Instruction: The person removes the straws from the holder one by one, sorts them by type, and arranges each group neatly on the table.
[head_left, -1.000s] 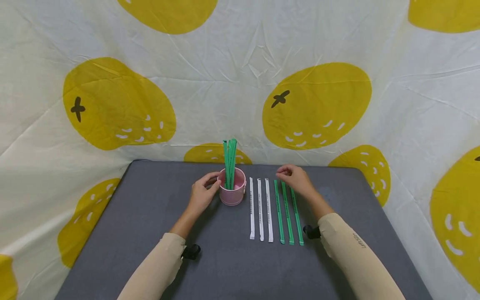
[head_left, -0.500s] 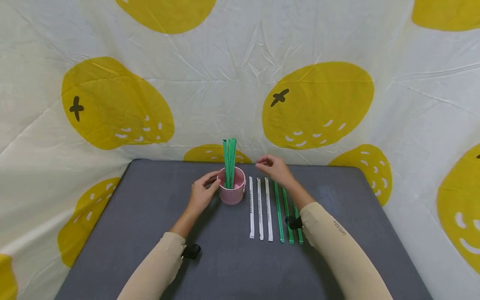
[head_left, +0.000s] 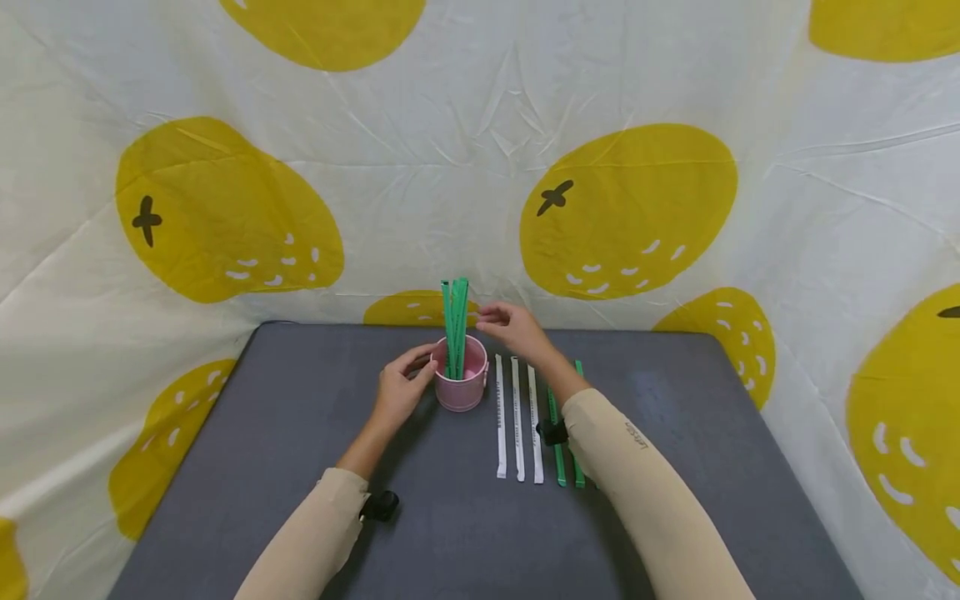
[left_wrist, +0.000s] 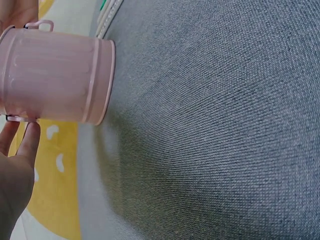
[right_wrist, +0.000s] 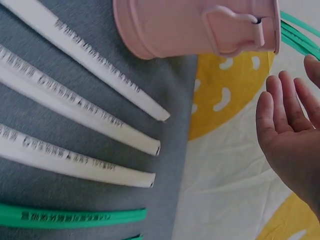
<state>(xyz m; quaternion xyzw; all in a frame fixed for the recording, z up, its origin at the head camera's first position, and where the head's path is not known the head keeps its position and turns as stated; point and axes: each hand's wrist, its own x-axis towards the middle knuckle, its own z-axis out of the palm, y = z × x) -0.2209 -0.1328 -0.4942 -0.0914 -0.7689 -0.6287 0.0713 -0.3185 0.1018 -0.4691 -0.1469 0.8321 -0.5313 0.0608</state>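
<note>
Head view: one pink bucket (head_left: 461, 395) stands upright on the dark tabletop (head_left: 450, 533). Green sticks (head_left: 459, 321) rise from inside it, overlapping so that an exact count cannot be told. The left hand (head_left: 399, 390) holds the bucket, fingers and thumb bent around the left side of its rim. The right hand (head_left: 517, 332) hovers just beyond the bucket's rim on the right, near the upper part of those sticks, with its fingers loosely bent. Right of the bucket lie three white sticks (head_left: 518, 433) in a row, and farther right of it lie at least two loose green sticks (head_left: 560, 467), partly covered by the right sleeve (head_left: 652, 492). Behind the bucket hangs one pale cloth (head_left: 420, 208) printed with yellow fruits.

Left wrist view: the bucket's wall carries two small loops (left_wrist: 46, 21) on opposite sides. The left hand's fingertips touch the bucket beside one loop; part of the right hand shows beyond the other.

Right wrist view: three white sticks lie beside the bucket, then one loose green stick and the tip of a second. The right hand's fingers are slightly spread near the bucket's opening; whether its thumb touches the green sticks there cannot be told.
</note>
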